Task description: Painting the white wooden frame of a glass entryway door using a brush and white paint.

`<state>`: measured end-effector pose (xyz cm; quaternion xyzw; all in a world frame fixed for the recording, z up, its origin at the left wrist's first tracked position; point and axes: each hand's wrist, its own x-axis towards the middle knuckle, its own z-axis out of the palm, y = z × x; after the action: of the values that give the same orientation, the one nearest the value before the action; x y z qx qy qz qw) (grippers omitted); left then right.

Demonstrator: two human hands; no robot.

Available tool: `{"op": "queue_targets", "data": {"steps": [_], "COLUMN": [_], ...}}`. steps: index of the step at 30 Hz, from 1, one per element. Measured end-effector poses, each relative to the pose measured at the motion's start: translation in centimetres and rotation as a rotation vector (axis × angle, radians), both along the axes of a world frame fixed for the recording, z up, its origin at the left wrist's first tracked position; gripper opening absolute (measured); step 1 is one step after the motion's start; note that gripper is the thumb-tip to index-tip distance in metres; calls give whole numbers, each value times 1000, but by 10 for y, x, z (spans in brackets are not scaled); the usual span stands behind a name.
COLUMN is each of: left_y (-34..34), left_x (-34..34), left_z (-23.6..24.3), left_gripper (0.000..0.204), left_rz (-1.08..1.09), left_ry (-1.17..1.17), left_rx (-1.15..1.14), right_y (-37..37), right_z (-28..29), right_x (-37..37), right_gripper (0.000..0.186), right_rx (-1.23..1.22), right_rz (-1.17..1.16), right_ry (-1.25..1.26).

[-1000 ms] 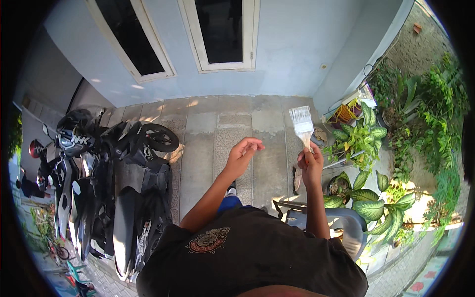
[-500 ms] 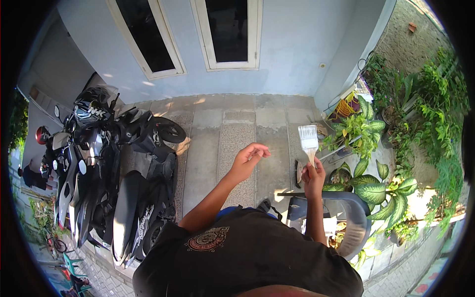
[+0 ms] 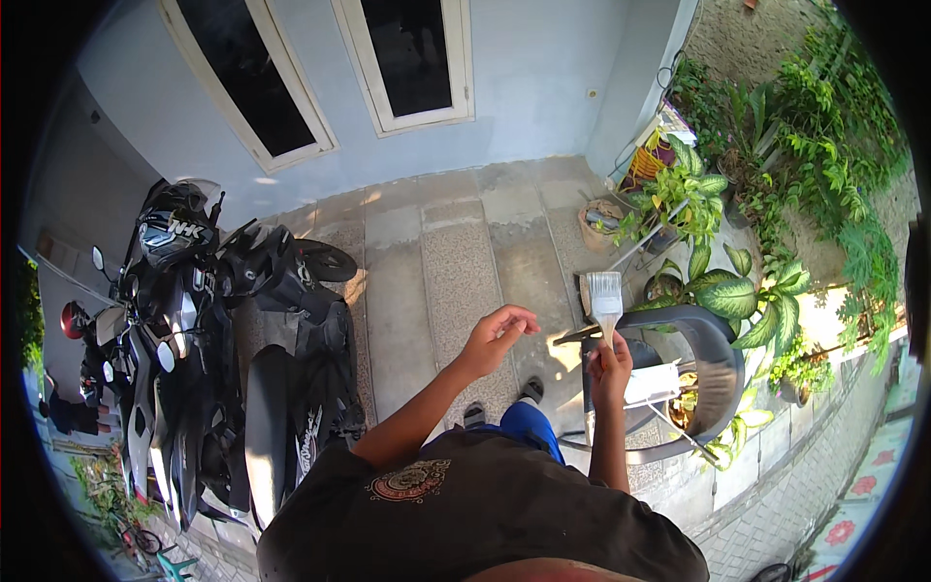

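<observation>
My right hand is closed on the wooden handle of a wide paintbrush, whose bristles point up and are coated white. My left hand hangs in mid-air left of the brush, its fingers loosely bent and apart, holding nothing. Just beyond my right hand is a dark grey chair with a white flat piece and rods across it. My sandalled feet show on the paving below my hands.
Parked motorbikes with a helmet line the left. A pale blue wall with two windows faces me. Potted plants, a bucket and greenery stand at the right. A person in dark clothes is at the far left.
The view has shifted over the porch, showing more of the chair and both my feet. Both hands and the brush sit lower in the picture, the brush now before the chair.
</observation>
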<state>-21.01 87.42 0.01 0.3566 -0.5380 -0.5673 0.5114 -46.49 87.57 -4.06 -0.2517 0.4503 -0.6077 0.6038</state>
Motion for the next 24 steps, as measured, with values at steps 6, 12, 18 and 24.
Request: {"op": "queue_targets", "data": {"steps": [6, 12, 18, 24], "left_y": [37, 79, 163, 218], "left_x": [-37, -97, -199, -266], "left_z": [61, 168, 251, 285], "left_gripper": [20, 48, 79, 86], "left_rz": [-213, -754, -1463, -1732], "left_ry": [-54, 217, 1084, 1290], "left_rx": [-154, -501, -227, 199], "right_y": [49, 86, 142, 201], "right_z": [10, 13, 11, 9], "right_x": [-20, -56, -115, -165], "right_gripper": [28, 31, 34, 37], "right_rx": [-2, 40, 39, 101], "right_rz": [-75, -228, -238, -318], "right_ry": [-6, -3, 22, 106]}}
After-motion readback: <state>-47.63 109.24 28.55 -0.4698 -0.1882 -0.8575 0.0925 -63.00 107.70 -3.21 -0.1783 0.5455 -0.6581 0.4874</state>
